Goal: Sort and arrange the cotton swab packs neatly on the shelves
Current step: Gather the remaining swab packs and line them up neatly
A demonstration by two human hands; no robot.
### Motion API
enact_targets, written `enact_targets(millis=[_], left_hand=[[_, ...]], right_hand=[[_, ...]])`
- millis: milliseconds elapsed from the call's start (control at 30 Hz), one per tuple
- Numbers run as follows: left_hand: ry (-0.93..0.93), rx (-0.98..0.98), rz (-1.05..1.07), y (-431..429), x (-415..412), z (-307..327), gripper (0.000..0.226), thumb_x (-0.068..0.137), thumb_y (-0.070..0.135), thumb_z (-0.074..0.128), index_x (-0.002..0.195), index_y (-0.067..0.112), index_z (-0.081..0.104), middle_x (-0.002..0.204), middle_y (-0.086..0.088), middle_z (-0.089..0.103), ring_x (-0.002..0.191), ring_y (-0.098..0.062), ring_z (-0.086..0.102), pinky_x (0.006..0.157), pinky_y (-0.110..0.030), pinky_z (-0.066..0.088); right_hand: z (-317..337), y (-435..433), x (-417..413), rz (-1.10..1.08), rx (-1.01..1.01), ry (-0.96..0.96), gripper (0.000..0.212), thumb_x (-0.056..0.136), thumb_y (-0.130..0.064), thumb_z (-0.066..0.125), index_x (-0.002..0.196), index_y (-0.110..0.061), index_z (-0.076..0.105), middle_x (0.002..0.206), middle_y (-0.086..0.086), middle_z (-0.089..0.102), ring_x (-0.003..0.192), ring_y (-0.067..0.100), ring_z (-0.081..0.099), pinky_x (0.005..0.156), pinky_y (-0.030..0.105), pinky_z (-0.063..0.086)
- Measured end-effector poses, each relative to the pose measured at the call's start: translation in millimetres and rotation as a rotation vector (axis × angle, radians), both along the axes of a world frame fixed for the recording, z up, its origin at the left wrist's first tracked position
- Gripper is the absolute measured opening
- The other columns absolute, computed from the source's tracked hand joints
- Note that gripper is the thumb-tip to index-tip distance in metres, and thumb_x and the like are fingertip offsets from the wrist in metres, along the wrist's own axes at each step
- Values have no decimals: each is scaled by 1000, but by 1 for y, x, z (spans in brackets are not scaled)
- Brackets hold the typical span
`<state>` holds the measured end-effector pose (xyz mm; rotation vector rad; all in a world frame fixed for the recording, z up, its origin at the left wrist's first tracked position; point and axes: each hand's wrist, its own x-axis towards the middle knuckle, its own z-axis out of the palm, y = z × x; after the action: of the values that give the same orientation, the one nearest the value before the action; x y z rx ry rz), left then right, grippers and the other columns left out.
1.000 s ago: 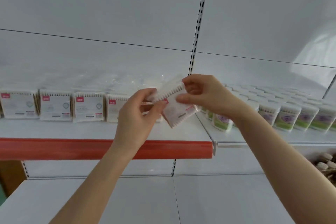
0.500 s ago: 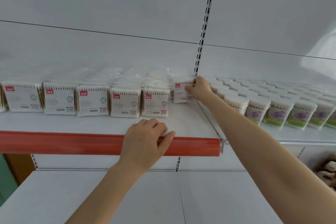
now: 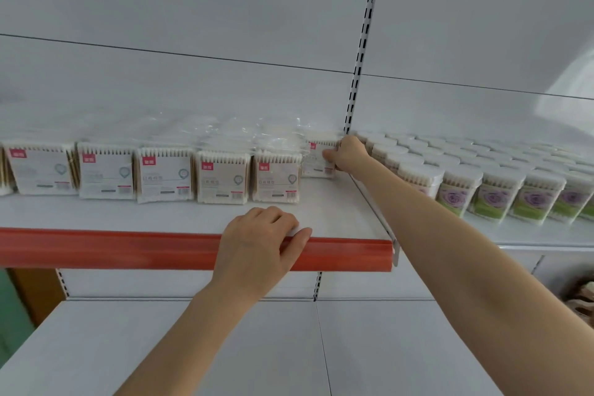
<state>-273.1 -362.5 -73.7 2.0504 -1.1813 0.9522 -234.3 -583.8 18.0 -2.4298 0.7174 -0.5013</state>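
The person's right arm is reaching forward, nearly straight, toward the back right corner of the upper shelf. The right hand is gripping a cotton swab pack, its fingers clamped on the pack's right edge. The pack is standing upright, just beside and set back from the row of matching packs. The left hand is resting palm down on the shelf's front edge, fingers loosely bent and close together, thumb lying across the red strip. Round swab tubs are filling the neighbouring shelf on the right
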Motion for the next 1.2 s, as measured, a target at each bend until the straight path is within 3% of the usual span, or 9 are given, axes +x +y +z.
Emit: enact_targets(millis=[167, 233, 300, 400, 533, 767, 900, 1067, 1200], left_hand=[[20, 83, -48, 7, 0, 2, 38, 89, 40, 41, 75, 19, 69, 72, 7, 65, 63, -16, 62, 53, -28, 48], [38, 119, -112, 11, 2, 6, 41, 89, 40, 38, 77, 17, 69, 75, 7, 66, 67, -16, 63, 57, -30, 50], [40, 144, -170, 15, 1, 11, 43, 89, 41, 36, 80, 13, 68, 77, 4, 67, 71, -19, 64, 66, -36, 54], [-65, 114, -185, 15, -17, 22, 40, 85, 35, 43, 89, 7, 70, 84, -5, 71, 80, -26, 68, 76, -41, 52], [-107, 80, -350, -6, -60, 26, 34, 83, 31, 47, 88, 7, 70, 80, -5, 70, 74, -26, 67, 72, -37, 51], [-118, 103, -611, -83, -142, 17, 40, 81, 33, 46, 92, 5, 72, 83, -6, 72, 74, -24, 69, 71, -36, 55], [-119, 120, -692, -153, -193, 12, 41, 80, 36, 43, 90, 9, 73, 80, -2, 72, 70, -20, 68, 68, -32, 54], [-108, 123, -786, -266, -278, 13, 40, 78, 37, 43, 84, 11, 72, 70, 0, 69, 60, -19, 65, 58, -30, 53], [-77, 165, -830, -352, -342, 22, 38, 76, 38, 43, 82, 14, 72, 69, 2, 68, 58, -19, 64, 54, -30, 52]], right_hand=[[18, 13, -28, -37, -70, -78, 31, 91, -11, 50, 63, -7, 38, 63, 7, 40, 56, 17, 39, 48, 24, 32], [30, 21, -46, -33, -124, -168, 19, 92, -8, 44, 95, 7, 56, 93, 23, 59, 86, 31, 58, 74, 35, 48], [43, 30, -70, -27, -203, -248, 32, 94, -9, 44, 120, 6, 54, 120, 21, 58, 111, 32, 54, 94, 34, 43], [51, 31, -112, -70, -258, -367, 31, 95, -14, 46, 122, -3, 56, 124, 8, 60, 116, 20, 54, 91, 20, 37], [32, 13, -181, -214, -271, -383, 29, 95, -16, 48, 119, -5, 59, 122, 5, 62, 116, 16, 54, 80, 8, 30], [-9, -59, -314, -480, -222, -252, 24, 93, -16, 49, 107, -3, 63, 109, 12, 65, 107, 28, 57, 82, 27, 41], [-23, -113, -388, -577, -213, -203, 32, 94, -19, 49, 121, -3, 56, 123, 11, 60, 115, 24, 53, 91, 26, 39], [-24, -195, -484, -674, -235, -151, 31, 94, -19, 48, 120, -3, 57, 122, 11, 60, 113, 25, 54, 81, 21, 33], [-12, -263, -561, -748, -245, -153, 31, 93, -17, 49, 120, -4, 57, 119, 12, 61, 109, 26, 55, 88, 28, 40]])
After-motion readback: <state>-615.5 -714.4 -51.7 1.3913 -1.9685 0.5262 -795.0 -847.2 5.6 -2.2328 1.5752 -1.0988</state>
